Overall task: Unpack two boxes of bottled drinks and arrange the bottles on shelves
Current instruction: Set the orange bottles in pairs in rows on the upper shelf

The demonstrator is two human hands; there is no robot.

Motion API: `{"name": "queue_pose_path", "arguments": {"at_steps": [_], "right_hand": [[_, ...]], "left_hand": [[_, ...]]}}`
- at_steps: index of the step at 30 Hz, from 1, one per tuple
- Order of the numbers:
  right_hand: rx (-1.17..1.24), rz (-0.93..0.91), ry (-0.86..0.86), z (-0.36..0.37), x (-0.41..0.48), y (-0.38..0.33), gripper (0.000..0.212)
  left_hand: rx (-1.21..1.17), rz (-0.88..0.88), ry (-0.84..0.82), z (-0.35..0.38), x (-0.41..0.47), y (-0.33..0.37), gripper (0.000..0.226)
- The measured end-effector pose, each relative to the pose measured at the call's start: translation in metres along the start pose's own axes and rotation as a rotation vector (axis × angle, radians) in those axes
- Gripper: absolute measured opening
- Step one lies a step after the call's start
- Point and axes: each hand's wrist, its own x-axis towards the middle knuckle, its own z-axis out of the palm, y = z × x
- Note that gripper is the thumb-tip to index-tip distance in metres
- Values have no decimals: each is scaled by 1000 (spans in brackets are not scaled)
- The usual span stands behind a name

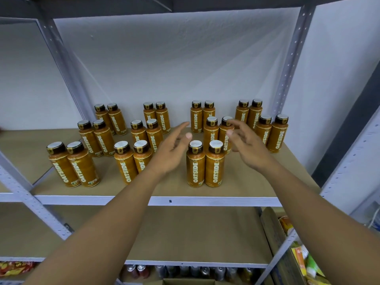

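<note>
Several amber Oatside bottles with dark caps stand upright in pairs on the brown shelf board. The front pair, bottle and bottle, stands between my hands. My left hand hovers just left of this pair, fingers straight, holding nothing. My right hand hovers to the right, fingers loosely spread over the second-row bottle, with no grip visible. Other pairs stand at the left, centre-left and back right.
Grey metal uprights frame the shelf against a white wall. The shelf below is a bare brown board. An open cardboard box with colourful packs stands at lower right. Cans line the lowest shelf.
</note>
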Motion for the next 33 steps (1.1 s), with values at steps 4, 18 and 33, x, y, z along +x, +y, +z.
{"name": "queue_pose_path", "arguments": {"at_steps": [4, 18, 33], "right_hand": [[-81, -44, 75, -20, 30, -14, 39], [-373, 106, -152, -38, 112, 8, 66], [-270, 122, -157, -18, 114, 53, 69]], "left_hand": [[37, 45, 41, -8, 33, 15, 47], [289, -5, -239, 22, 135, 17, 67], [303, 1, -300, 49, 148, -11, 66]]}}
